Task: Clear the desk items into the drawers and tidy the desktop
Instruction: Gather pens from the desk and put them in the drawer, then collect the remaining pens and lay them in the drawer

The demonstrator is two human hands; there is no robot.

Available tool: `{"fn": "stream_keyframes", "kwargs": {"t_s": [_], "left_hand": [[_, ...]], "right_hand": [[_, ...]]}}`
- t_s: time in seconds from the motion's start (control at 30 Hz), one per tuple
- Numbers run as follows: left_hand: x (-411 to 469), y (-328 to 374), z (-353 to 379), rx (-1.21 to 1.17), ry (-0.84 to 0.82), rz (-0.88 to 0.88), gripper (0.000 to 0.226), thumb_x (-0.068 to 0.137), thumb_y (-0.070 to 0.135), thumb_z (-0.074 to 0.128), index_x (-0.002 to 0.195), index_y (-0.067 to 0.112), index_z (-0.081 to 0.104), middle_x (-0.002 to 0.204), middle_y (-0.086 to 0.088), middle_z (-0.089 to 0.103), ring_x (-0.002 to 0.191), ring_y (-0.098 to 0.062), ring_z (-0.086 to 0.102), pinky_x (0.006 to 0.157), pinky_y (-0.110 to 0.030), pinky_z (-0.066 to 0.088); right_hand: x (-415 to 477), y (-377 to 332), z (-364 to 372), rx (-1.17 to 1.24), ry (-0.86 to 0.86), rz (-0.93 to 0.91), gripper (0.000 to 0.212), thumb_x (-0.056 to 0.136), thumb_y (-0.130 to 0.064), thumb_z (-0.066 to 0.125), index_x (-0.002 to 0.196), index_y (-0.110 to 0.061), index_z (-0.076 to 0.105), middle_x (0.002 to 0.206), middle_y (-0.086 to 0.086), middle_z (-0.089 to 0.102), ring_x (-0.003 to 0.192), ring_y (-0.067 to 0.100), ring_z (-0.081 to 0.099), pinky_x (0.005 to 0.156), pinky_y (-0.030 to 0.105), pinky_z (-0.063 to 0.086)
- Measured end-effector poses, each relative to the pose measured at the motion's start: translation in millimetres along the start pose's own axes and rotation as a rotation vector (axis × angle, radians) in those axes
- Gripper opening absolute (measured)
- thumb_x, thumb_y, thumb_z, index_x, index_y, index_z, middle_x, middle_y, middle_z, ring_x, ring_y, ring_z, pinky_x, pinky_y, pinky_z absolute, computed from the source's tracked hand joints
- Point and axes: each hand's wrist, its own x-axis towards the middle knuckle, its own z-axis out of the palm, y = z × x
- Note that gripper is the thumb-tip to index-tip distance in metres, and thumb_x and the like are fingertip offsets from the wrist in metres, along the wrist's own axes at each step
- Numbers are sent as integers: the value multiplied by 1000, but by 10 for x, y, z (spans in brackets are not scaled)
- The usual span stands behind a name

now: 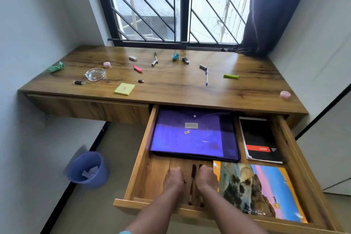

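Both hands, left [173, 179] and right [206, 178], lay loosely curled, gripping nothing, beside light, stiff pens [193, 180]; pinch those mid-barrel.

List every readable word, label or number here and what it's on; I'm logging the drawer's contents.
"YOU": on the colourful landscape notebook, printed sideways near its front edge.
White brand word on the red band of the black notebook: too blurred to read.
Grey label on the purple folder: unreadable.
Small sticker on the yellow sticky-note pad: too small.
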Motion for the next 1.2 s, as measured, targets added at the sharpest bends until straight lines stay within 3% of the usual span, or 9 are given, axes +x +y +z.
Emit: {"fn": "stream_keyframes", "kwargs": {"t_s": [0.07, 0.13, 0.37, 0.5, 0.83, 1.0, 1.1, 1.2], "left_hand": [[68, 59, -141, 228, 8, 75, 23, 95, 19, 47, 104, 8, 65, 104, -9, 67, 97, -23, 64, 84, -34, 51], [168, 96, -285, 297, -2, 105, 22, 93, 17, 51, 106, 7, 65, 113, -11, 66, 105, -26, 63, 87, -33, 50], [591, 260, -1203, 315, 168, 236, 28, 93, 25, 49, 111, 9, 65, 114, -15, 65, 108, -32, 62, 87, -33, 50], [933, 216, -1807, 290, 236, 289, 29, 94, 27, 46, 111, 11, 64, 113, -15, 66, 105, -33, 63, 84, -34, 50], [1810, 146, -3065, 269, 212, 438, 29, 96, 28, 47, 111, 9, 62, 112, -13, 66, 103, -30, 63, 85, -35, 51], [2204, 337, -3353, 307, 171, 493, 31, 95, 26, 48, 115, 5, 59, 114, -16, 64, 105, -31, 62, 86, -35, 51], [2456, 539, -3423, 320, 164, 482, 32, 94, 25, 49, 117, 5, 59, 118, -16, 63, 109, -32, 60, 88, -35, 50], [2708, 757, -3439, 317, 132, 472, 32, 93, 24, 48, 110, 3, 65, 114, -21, 65, 106, -35, 62, 85, -34, 50]], "right_hand": [[35, -124, -21, 19, 15, -33, 34, 93, -10, 32, 98, -2, 65, 111, 15, 66, 93, 31, 59, 74, 33, 44], [58, -282, -40, -15, 32, -81, 30, 92, -9, 33, 92, -5, 63, 108, 14, 66, 90, 32, 58, 68, 31, 38], [-17, -1280, -17, -102, 171, -219, 24, 91, -4, 42, 106, -5, 60, 118, 17, 61, 107, 33, 60, 81, 33, 48], [0, -1958, 140, -28, 234, -220, 20, 89, -3, 44, 97, -4, 63, 107, 16, 65, 104, 36, 61, 79, 34, 49], [-15, -3300, 647, 98, 313, -66, 21, 87, -7, 50, 100, -7, 66, 111, 14, 66, 107, 33, 61, 84, 34, 50], [123, -3612, 635, 144, 364, -13, 22, 89, -7, 48, 103, -5, 65, 113, 15, 65, 107, 33, 61, 83, 34, 50], [342, -3685, 542, 227, 399, 40, 23, 92, -6, 44, 103, -3, 63, 113, 14, 63, 97, 32, 59, 79, 32, 46], [632, -3719, 400, 209, 449, 66, 21, 91, -4, 44, 101, -2, 62, 110, 15, 63, 100, 34, 61, 77, 34, 48]]}}
